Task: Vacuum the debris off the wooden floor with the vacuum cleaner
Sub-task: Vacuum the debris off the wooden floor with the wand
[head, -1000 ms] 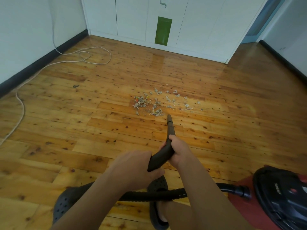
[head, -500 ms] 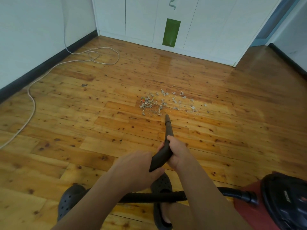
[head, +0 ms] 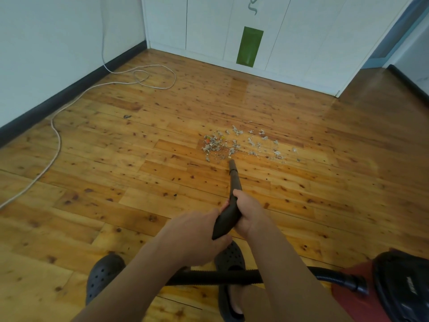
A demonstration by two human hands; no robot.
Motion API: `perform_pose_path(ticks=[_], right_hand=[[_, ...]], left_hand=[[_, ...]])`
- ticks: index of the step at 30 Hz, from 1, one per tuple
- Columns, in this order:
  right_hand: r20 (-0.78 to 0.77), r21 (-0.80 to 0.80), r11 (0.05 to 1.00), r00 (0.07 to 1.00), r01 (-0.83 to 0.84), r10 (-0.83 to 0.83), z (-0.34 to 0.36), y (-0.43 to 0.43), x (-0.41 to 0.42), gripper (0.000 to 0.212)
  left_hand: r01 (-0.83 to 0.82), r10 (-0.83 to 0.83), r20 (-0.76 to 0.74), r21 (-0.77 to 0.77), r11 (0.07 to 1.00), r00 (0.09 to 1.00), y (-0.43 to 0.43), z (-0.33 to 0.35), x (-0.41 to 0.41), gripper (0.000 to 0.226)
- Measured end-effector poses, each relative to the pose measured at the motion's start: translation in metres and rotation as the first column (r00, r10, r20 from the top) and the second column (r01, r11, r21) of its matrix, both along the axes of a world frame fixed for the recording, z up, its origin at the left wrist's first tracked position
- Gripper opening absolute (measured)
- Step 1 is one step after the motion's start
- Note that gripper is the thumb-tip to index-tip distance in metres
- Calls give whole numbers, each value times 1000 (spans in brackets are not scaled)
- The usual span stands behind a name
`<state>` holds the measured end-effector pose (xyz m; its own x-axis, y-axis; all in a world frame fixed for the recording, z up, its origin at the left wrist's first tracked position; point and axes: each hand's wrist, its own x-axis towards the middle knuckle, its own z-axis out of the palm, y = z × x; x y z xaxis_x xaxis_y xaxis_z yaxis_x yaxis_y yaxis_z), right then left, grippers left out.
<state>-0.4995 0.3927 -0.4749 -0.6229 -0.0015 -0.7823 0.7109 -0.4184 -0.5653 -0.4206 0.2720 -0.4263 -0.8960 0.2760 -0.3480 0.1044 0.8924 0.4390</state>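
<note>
Soft, even daylight fills the room, moderately bright, with no hard shadows. A pale sheen of glare lies on the wooden floor far ahead, below the white cabinet, and a fainter one at the right. The wide-angle lens bends the black baseboard and walls at the edges. Focus is fairly sharp throughout; the near forearms look slightly soft.

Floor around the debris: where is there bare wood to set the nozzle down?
Bare boards lie between the white cord and the debris, and right of the debris toward the dark doorway floor. Crowded near the feet: black hose, clogs and the red vacuum cleaner.
</note>
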Motion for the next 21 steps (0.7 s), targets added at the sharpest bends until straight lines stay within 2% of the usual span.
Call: perform_pose_path(ticks=[6,13,21], right_hand=[[7,12,1000,1000,-23,23,-2,-8,0,14],[27,8,999,999,-44,44,-2,-17,4,16],[16,14,997,997,-72,72,3,-20,5,13]], left_hand=[[-30,30,13,-4,1000,999,-4,-2,2,47],[-90,88,88,17,996,992,-9,-4,3,27],[-141,128,136,94,986,982,-13,-4,3,46]])
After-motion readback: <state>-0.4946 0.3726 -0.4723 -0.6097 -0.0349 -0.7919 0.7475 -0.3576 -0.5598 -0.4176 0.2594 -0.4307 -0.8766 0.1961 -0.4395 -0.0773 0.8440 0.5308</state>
